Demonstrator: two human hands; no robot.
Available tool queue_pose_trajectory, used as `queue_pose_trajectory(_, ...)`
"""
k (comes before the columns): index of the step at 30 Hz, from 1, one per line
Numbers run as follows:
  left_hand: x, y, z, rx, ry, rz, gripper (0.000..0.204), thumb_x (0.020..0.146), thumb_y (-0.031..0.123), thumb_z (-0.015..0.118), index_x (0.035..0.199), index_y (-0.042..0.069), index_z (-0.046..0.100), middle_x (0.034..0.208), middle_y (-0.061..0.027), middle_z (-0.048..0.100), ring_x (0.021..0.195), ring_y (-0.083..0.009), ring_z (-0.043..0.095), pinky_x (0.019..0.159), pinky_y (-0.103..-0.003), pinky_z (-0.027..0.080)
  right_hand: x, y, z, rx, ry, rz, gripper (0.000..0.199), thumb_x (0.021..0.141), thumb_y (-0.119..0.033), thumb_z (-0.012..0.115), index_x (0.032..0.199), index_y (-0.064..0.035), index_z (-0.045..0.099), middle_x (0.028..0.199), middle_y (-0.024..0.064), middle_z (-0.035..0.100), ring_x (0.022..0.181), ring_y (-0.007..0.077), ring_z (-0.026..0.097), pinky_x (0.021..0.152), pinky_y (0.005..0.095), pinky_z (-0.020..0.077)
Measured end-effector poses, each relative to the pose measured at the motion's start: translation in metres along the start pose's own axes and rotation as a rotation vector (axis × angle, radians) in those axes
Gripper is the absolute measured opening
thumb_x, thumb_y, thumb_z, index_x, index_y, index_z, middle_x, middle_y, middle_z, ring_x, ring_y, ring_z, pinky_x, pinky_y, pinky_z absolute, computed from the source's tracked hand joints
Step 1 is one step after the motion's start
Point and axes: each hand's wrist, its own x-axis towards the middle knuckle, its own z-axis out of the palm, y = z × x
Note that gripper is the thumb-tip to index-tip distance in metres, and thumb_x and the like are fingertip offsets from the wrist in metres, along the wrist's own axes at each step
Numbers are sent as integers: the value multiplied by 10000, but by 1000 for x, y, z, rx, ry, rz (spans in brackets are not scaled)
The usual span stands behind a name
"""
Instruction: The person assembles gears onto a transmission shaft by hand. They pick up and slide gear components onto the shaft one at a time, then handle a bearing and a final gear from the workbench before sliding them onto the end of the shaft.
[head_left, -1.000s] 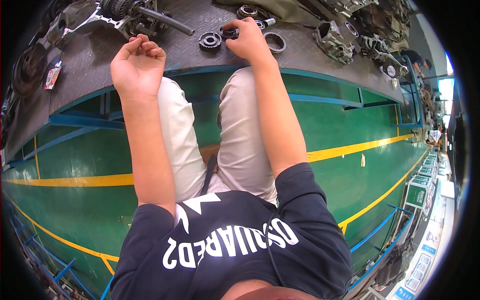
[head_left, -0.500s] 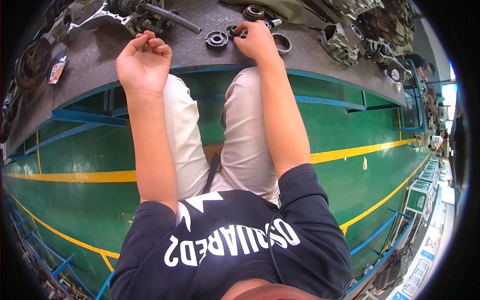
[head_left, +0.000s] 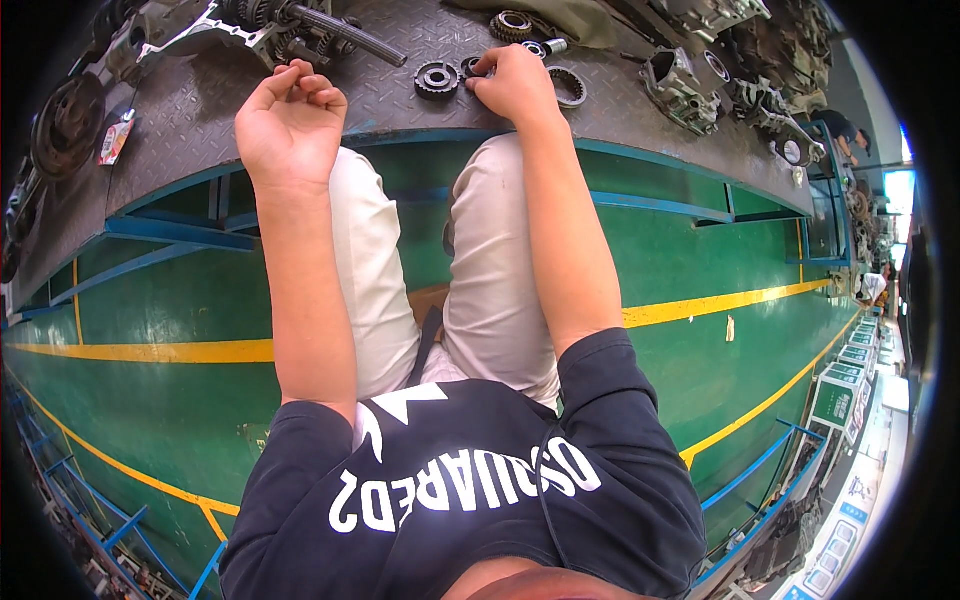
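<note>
Several loose round parts lie apart on the metal bench (head_left: 390, 112), and the right hand (head_left: 517, 88) is busy among them. Its thumb and fingers are narrowed at a small dark ring (head_left: 469, 65), which sits near the front of the bench; the hand hides part of it, so I cannot tell whether it is gripped or only touched. Just left of that ring a larger dark gear (head_left: 437, 91) lies flat. On the other side of the hand a thin toothed ring (head_left: 577, 96) is tilted, and farther back are a brownish gear (head_left: 510, 34) and a short bright tube (head_left: 554, 46).

The left hand (head_left: 291, 130) is turned palm up above the front edge, fingers loosely curled, with nothing visible in it. A long grooved shaft (head_left: 350, 36) lies beyond it, near a cluster of gears (head_left: 254, 12).

As for progress, the work looks partway along: these loose parts are separate from the shaft, and the small dark ring is not joined to the larger gear. Anything finished out of sight I cannot judge.
</note>
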Motion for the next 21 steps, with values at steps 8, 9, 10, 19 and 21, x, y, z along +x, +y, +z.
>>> queue_pose_trajectory(8,-1,-1,0,-6,0,8,81,1018,30,535,1061,26,604,1023,-127,676,888,-224,602,807,-374,479,-3,-7,-4,25,-3,50,295,824,-189,801,1103,-114,861,1156,164,797,1112,348,754,994,445,595)
queue_pose_trajectory(9,-1,-1,0,-6,-6,10,87,1018,31,536,1067,21,607,1022,-128,676,889,-223,602,806,-373,480,-2,-6,-2,40,40,56,290,843,-204,807,1112,-108,857,1174,164,790,1128,352,748,1004,448,589)
queue_pose_trajectory(10,-1,-1,0,-6,-6,9,87,1018,31,536,1067,21,607,1022,-128,676,889,-223,602,806,-373,480,-1,-5,-1,56,83,62,287,863,-219,812,1121,-102,852,1191,164,783,1143,356,741,1013,450,583)
queue_pose_trajectory(19,0,-1,-1,-6,-16,-3,93,1021,40,540,1061,17,621,1023,-134,681,889,-228,603,807,-372,481,3,1,6,4,62,52,321,936,-260,772,1218,-112,810,1289,165,725,1198,365,707,1049,469,557)
queue_pose_trajectory(21,1,-1,-2,-6,-6,-2,96,1022,42,539,1062,17,623,1023,-135,685,889,-229,605,806,-374,482,3,3,8,-5,48,45,317,951,-267,752,1220,-107,804,1290,167,720,1205,368,702,1054,469,554)
